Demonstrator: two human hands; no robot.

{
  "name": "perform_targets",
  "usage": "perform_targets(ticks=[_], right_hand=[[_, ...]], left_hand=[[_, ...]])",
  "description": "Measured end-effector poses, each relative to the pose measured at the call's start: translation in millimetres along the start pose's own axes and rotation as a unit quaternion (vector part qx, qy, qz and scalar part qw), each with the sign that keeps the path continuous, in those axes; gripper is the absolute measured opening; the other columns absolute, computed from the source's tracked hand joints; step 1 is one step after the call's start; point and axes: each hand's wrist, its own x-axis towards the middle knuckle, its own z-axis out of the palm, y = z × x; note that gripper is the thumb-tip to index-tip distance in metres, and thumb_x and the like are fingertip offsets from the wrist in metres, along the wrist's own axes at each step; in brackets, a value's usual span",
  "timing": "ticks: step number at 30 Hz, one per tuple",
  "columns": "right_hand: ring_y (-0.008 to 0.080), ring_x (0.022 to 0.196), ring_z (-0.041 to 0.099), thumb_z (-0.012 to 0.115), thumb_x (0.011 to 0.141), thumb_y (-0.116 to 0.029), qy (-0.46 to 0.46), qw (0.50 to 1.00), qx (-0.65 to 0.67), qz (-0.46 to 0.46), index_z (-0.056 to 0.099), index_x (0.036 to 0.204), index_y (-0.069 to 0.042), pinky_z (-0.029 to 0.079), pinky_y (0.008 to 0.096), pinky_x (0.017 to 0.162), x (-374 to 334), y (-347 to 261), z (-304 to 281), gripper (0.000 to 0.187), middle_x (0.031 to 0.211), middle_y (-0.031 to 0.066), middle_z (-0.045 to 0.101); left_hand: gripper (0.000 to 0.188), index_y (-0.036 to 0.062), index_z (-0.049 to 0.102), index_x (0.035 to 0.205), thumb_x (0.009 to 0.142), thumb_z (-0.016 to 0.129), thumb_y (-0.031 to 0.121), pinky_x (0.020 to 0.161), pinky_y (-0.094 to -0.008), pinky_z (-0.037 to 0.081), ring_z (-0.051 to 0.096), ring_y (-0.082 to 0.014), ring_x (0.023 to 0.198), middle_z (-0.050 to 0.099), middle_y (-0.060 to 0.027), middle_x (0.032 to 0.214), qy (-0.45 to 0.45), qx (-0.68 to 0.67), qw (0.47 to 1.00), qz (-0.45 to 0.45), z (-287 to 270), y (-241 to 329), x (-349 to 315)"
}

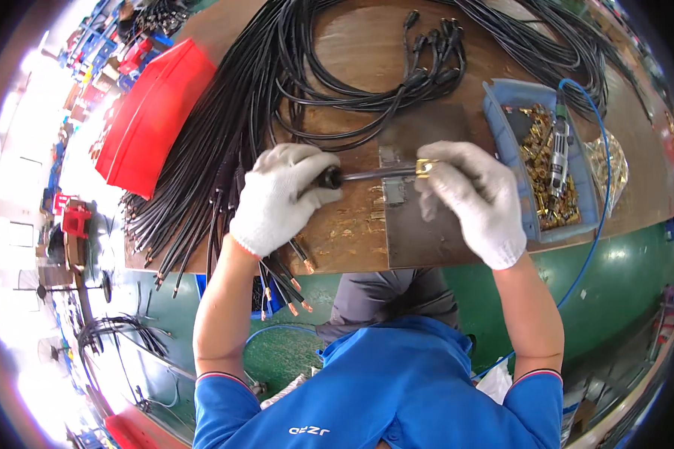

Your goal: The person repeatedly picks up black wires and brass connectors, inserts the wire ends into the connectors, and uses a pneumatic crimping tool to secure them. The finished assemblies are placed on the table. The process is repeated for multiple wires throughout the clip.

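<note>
A short stretch of black cable [374, 174] spans between my two gloved hands above the wooden table. My left hand [277, 198], in a white knit glove, is closed round the cable by a dark rounded black piece [329, 177]. At the cable's other end, the thumb and fingers of my right hand [481, 198] pinch a small brass fitting [425, 168]. Whether the fitting is fixed on the cable end I cannot tell. A dark flat plate [427, 232] lies on the table beneath my right hand. Next to my left forearm, several cables with copper-coloured ends [299, 251] hang over the edge.
A blue bin [511, 179] at the right holds many brass fittings [541, 142], with a handheld tool [559, 150] on a blue hose [601, 135] across it. Beside it lies a clear plastic bag [612, 168]. Left stands a red bin [153, 120], next to a thick cable bundle [225, 112].
</note>
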Motion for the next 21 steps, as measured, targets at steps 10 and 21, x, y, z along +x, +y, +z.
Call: perform_targets(ticks=[10, 21], right_hand=[[0.0071, 0.085, 0.072, 0.08, 0.098, -0.005, -0.013, 0.991, -0.079, -0.109, 0.071, 0.115, -0.002, 0.058, 0.0247, 0.072, -18, 7, 15, 0.02, 0.097, 0.006, 0.077], [0.0155, 0.081, 0.077, 0.081, 0.096, -0.005, -0.036, 0.973, -0.115, -0.196, 0.071, 0.113, -0.002, 0.059, 0.0284, 0.071, -25, 19, 13, 0.02, 0.096, 0.0109, 0.078]], left_hand=[[0.045, 0.0027, 0.072, 0.119, 0.079, 0.09, 0.012, 0.081, -0.0365, 0.057, 0.072, -0.0238, 0.09, 0.073, -0.0116, 0.103, -0.043, -0.17, 0.982, -0.068, 4, 27, -7], [0.047, 0.0031, 0.071, 0.121, 0.078, 0.088, 0.014, 0.089, -0.0458, 0.057, 0.072, -0.04, 0.096, 0.073, -0.017, 0.106, -0.034, -0.128, 0.991, 0.033, 4, 36, -8]])
